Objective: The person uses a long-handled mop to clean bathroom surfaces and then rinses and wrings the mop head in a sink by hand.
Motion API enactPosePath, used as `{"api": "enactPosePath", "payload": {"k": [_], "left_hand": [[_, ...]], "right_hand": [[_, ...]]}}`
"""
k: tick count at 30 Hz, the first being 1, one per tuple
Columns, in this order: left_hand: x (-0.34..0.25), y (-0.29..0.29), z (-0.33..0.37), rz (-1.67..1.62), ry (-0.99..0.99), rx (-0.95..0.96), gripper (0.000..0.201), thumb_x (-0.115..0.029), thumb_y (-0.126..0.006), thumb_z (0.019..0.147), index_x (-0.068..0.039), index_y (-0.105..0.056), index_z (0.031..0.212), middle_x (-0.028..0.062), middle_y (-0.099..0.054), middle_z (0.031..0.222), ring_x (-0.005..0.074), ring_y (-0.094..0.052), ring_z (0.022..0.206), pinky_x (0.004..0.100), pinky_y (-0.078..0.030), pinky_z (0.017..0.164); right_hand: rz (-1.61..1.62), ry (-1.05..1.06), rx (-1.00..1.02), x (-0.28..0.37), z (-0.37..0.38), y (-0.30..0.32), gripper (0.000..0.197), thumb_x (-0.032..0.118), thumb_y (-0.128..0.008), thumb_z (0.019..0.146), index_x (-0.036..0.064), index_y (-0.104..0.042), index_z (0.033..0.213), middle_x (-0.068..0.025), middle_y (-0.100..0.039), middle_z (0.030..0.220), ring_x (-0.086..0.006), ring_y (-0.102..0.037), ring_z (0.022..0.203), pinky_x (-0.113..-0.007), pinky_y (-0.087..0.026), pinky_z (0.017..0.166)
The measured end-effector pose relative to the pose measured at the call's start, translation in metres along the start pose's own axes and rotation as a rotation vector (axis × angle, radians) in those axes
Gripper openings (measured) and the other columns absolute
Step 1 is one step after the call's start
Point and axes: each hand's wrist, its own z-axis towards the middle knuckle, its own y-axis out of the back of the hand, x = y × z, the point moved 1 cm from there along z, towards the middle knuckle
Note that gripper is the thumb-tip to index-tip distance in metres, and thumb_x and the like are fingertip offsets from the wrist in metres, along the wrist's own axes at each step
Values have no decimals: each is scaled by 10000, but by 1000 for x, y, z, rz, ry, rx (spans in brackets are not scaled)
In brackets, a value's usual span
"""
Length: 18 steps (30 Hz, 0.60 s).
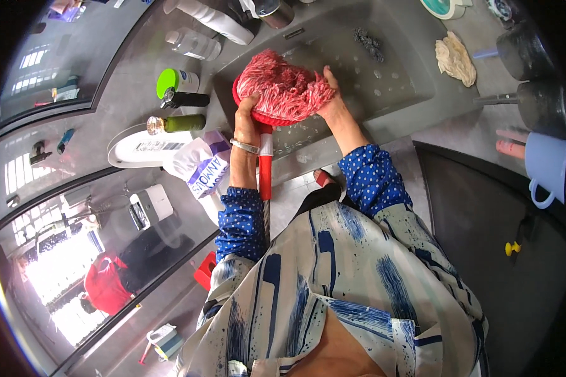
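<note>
A mop head with shaggy red-and-white strands and a red rim is held up over the near left part of a grey sink. My left hand, with a bracelet on its wrist, grips the mop head's near left side, thumb on top. On the right side my right hand clasps it, thumb up and the other fingers mostly hidden beneath. A red pole with a white collar runs down from under the mop head beside my left wrist; the joint between them is hidden.
Cloudy water and a dark grey clump are in the sink. Bottles, a green-lidded tub and a white-and-purple packet crowd the left counter. Right of the sink lies a cream cloth; a blue cup is farther right.
</note>
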Motion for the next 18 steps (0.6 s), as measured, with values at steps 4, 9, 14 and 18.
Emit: {"api": "enactPosePath", "payload": {"k": [4, 9, 14, 18], "left_hand": [[4, 5, 1, -4, 25, 64, 343, -295, -565, 802, -29, -574, 1018, 67, -652, 833, 183, -620, 673, 283, -490, 540], [2, -16, -4, -21, 33, -27, 346, -280, -568, 799, -28, -578, 1036, 66, -653, 883, 178, -618, 712, 289, -490, 611], [13, 0, 12, 75, 40, -11, 284, -306, -575, 766, -51, -611, 887, 36, -621, 730, 159, -566, 582, 269, -435, 527], [12, -3, 10, 475, 12, 58, 302, -375, -559, 756, -77, -598, 780, 24, -535, 591, 145, -491, 488, 271, -358, 437]], "right_hand": [[-146, 177, 118, 18, 15, -5, 653, 537, -366, 921, -14, -444, 1262, -160, -514, 1260, -297, -494, 1148, -416, -375, 1006], [-448, 221, 83, 26, 34, -6, 373, 353, -489, 927, 52, -546, 1141, -82, -590, 1146, -207, -565, 1038, -357, -445, 920], [-1587, 905, -104, 11, 6, -60, 327, 314, -611, 861, 18, -601, 1001, -84, -643, 806, -165, -573, 717, -317, -465, 666], [-1596, 747, -237, 6, 12, -54, 292, 354, -536, 872, 75, -624, 881, -166, -641, 855, -341, -619, 804, -425, -459, 662]]}}
